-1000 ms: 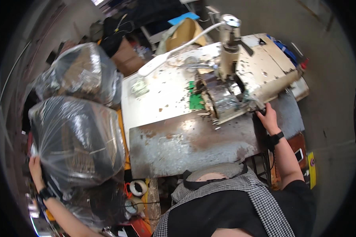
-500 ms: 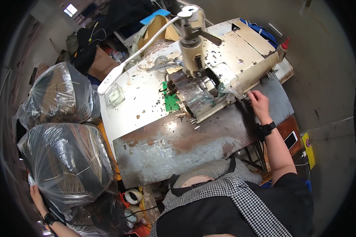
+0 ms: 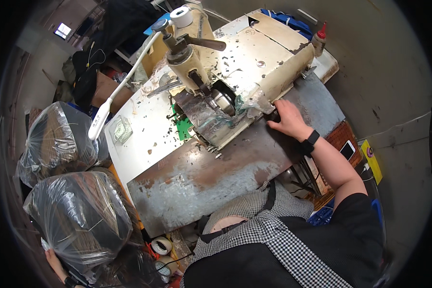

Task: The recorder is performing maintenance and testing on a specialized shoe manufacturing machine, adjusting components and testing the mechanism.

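At the right front of a cream industrial machine (image 3: 254, 45), which looks like a leather-skiving or sewing machine, my right hand (image 3: 289, 119) curls its fingers round a dark knob-like part (image 3: 272, 115). That part is mostly covered by the fingers. Crumpled clear plastic (image 3: 254, 105) hangs beside it, next to a shiny metal wheel (image 3: 223, 102). Far off at the lower left, my left hand (image 3: 55, 264) is at the edge of a large clear plastic bag (image 3: 81, 216), with a pale bunched bit of it at the fingertips. Dark, ribbed contents show through the bag.
A second wrapped bundle (image 3: 53, 139) stands behind the first. Dark scraps litter the white tabletop (image 3: 129, 158); a bare metal sheet (image 3: 192, 201) covers its front. A white lamp (image 3: 101, 117) arches over the left side. Tape rolls (image 3: 161, 246) lie below; a phone (image 3: 347, 150) lies right.
The view has shifted, so the machine sits further left. My right hand has gone from a pinch at the machine's edge to a fuller grip. My left hand stays by the bag.
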The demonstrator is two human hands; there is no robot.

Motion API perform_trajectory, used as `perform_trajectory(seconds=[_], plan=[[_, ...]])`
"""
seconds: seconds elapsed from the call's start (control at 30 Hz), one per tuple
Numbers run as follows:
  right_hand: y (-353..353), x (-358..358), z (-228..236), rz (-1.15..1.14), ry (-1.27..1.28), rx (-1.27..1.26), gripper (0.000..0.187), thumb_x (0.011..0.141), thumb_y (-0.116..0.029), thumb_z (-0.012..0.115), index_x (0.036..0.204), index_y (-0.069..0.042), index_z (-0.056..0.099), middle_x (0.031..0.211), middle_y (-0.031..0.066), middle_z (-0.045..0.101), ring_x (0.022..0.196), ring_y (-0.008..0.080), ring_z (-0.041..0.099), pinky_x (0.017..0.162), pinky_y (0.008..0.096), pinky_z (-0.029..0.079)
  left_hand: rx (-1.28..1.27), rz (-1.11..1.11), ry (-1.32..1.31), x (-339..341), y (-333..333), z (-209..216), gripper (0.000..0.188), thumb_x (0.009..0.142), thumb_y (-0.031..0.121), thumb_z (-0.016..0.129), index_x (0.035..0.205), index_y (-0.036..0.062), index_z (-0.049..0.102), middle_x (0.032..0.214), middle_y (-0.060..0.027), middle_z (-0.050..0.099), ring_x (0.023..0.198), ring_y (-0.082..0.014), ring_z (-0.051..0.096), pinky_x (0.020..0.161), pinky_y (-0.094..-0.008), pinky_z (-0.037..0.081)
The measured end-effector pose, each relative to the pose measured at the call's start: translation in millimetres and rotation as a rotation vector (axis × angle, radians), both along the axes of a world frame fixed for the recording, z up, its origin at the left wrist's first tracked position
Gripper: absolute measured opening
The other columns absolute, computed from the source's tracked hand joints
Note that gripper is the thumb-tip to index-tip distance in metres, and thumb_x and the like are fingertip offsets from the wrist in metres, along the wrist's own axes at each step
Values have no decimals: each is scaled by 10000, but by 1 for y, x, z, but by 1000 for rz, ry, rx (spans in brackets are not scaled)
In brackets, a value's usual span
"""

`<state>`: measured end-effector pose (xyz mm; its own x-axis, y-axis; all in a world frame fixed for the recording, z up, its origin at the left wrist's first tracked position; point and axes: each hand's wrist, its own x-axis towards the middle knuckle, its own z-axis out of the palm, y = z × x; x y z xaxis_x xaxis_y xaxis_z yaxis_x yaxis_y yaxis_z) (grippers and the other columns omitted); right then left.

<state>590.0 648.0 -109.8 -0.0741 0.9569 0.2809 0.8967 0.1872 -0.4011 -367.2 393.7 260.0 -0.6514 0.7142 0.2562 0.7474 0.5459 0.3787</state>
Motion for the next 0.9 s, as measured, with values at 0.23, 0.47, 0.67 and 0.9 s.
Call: perform_trajectory(seconds=[0.23, 0.47, 0.67, 0.9], plan=[[4, 22, -1, -122, 579, -171, 201, 713, -162, 678, 814, -28, 569, 821, 145, 555, 821, 316, 537, 720, 430, 433, -50, -65, -44, 3, 18, -6, 410, 948, 243, 464, 1190, -86, 488, 1146, -142, 561, 1026, -199, 501, 937, -300, 348], [1, 34, -6, -175, 218, -149, 329, 756, -229, 711, 937, 22, 600, 912, 139, 588, 908, 340, 542, 808, 395, 440, 5, 0, -51, 42, 34, -10, 393, 944, 254, 454, 1166, -67, 504, 1106, -138, 569, 978, -201, 505, 915, -309, 359], [-1, 18, -8, -99, -175, 123, 245, 694, -199, 704, 810, -20, 582, 823, 146, 546, 835, 309, 535, 791, 394, 407, -68, -9, 2, 59, 15, 4, 353, 938, 221, 470, 1129, -72, 521, 1068, -138, 577, 960, -199, 507, 891, -298, 369], [-6, 5, -11, -119, -13, -39, 347, 720, -316, 714, 871, -25, 600, 853, 148, 570, 901, 299, 535, 809, 403, 407, -43, -3, -34, 65, 29, -2, 361, 932, 231, 477, 1125, -71, 519, 1070, -129, 577, 959, -198, 507, 887, -307, 373]])
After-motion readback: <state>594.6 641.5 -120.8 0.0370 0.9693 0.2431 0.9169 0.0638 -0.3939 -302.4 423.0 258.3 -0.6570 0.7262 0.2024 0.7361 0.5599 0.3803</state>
